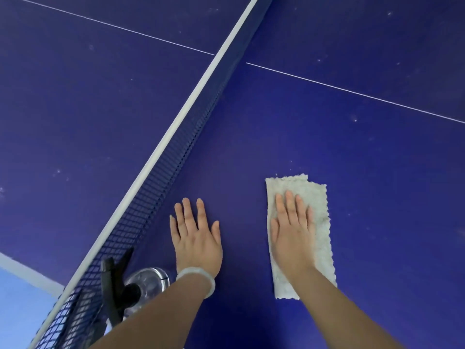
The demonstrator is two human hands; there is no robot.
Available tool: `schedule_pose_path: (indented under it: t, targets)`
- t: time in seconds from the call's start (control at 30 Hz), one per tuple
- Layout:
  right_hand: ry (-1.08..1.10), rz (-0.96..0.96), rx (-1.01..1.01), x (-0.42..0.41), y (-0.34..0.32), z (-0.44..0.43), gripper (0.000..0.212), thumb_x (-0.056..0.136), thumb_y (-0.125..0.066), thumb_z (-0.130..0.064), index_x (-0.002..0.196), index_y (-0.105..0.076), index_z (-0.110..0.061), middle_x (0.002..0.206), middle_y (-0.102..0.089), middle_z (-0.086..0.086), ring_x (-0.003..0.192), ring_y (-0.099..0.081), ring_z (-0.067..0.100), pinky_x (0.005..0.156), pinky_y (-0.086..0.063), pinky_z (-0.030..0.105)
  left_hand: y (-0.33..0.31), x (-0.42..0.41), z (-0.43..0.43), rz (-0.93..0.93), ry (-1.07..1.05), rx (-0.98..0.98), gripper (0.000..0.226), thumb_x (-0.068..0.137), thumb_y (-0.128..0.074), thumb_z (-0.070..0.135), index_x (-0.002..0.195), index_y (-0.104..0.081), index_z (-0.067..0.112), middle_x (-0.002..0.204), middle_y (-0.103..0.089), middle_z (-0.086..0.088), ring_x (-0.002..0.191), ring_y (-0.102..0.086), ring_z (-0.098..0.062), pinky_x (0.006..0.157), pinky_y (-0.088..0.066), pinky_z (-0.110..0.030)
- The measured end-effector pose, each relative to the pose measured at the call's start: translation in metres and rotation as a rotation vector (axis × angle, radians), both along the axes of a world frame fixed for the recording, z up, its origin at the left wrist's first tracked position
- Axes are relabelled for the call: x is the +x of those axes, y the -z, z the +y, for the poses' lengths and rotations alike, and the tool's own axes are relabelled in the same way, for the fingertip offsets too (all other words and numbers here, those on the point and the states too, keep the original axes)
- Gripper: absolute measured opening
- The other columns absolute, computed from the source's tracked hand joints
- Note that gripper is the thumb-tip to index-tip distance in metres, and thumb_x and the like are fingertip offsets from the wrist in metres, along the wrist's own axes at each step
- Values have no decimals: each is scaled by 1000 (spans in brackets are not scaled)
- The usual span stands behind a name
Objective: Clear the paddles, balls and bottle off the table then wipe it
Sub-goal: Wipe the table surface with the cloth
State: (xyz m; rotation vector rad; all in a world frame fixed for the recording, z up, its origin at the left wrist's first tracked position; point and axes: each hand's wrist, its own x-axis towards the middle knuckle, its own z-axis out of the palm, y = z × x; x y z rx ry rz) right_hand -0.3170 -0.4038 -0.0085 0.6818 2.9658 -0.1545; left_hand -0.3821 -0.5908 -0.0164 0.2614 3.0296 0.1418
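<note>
A folded pale cloth (319,222) lies flat on the blue table-tennis table (352,152), right of the net. My right hand (293,230) presses flat on top of the cloth, fingers together and pointing away from me. My left hand (196,235) rests flat and bare on the table between the net and the cloth, fingers slightly spread, with a pale bracelet at the wrist. A clear spray bottle (147,283) with a black trigger head stands by the net's near end, partly hidden under my left forearm. No paddles or balls are in view.
The dark net (176,170) with its white top band runs diagonally from bottom left to the top centre. A thin white centre line (352,90) crosses the table. The table's white edge and light blue floor (17,298) show at bottom left.
</note>
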Motion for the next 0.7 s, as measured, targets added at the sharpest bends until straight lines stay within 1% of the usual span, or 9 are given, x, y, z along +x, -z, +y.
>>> schedule_pose_path:
  t: [0.07,0.13,0.23,0.3,0.37,0.43,0.5,0.6,0.7]
  targets:
    - [-153,4,18,14,4,-22,58,102,-11,-34,157,-13,-17,165,-8,6,152,-4,31,120,-14,55,2,-1,0,12,-2,8,65,100,-11,47,155,-18,12,162,-13,-17,151,-6,-31,122,-7,-49]
    - [-330,2,-1,15,6,-29,57,103,-14,-34,158,-11,-18,165,-6,5,152,-3,32,118,-15,58,3,-1,0,11,-5,3,65,101,-12,47,155,-19,12,162,-12,-16,151,-5,-30,122,-8,-48]
    - [-447,10,-21,-31,1,-6,55,104,-10,-35,158,-7,-25,165,-2,-2,152,1,24,121,-7,52,1,0,0,12,-13,1,65,101,-12,47,154,-21,11,161,-15,-17,151,-7,-30,122,-10,-49]
    - [-344,-15,-20,-69,1,28,55,104,-11,-34,158,-2,-27,165,1,-5,152,4,22,122,-2,48,0,0,0,6,-15,-2,65,100,-11,47,155,-19,12,162,-14,-16,151,-5,-30,122,-11,-49]
    - [-74,-42,-49,-87,1,64,55,105,-14,-33,158,-1,-25,165,2,-3,152,4,23,122,0,47,-1,0,1,-10,-18,-3,65,100,-9,48,155,-15,13,162,-10,-15,151,-1,-29,122,-9,-49]
    - [144,5,-92,-74,0,74,55,105,-11,-34,158,0,-22,165,3,-1,152,7,23,122,2,47,-2,1,0,-11,-21,-1,65,100,-9,48,155,-14,14,163,-9,-15,151,-1,-29,123,-9,-48]
    - [148,56,-41,-48,1,50,55,105,-7,-33,158,-1,-20,165,2,2,152,5,25,123,1,48,-3,1,1,-12,-29,7,65,100,-9,48,155,-17,13,162,-11,-15,151,-2,-29,122,-9,-48]
    - [-124,45,-22,-41,3,5,57,103,-8,-35,158,-4,-19,165,0,3,152,3,26,123,-4,50,-4,0,2,-15,-26,3,66,100,-9,48,155,-17,13,162,-11,-15,151,-1,-28,123,-7,-47]
    - [-484,38,-61,-83,1,2,56,104,-11,-35,158,-3,-23,165,2,-1,152,8,21,123,-2,47,-4,0,1,-5,-25,8,66,100,-11,47,155,-19,13,162,-12,-15,151,-3,-28,122,-7,-47]
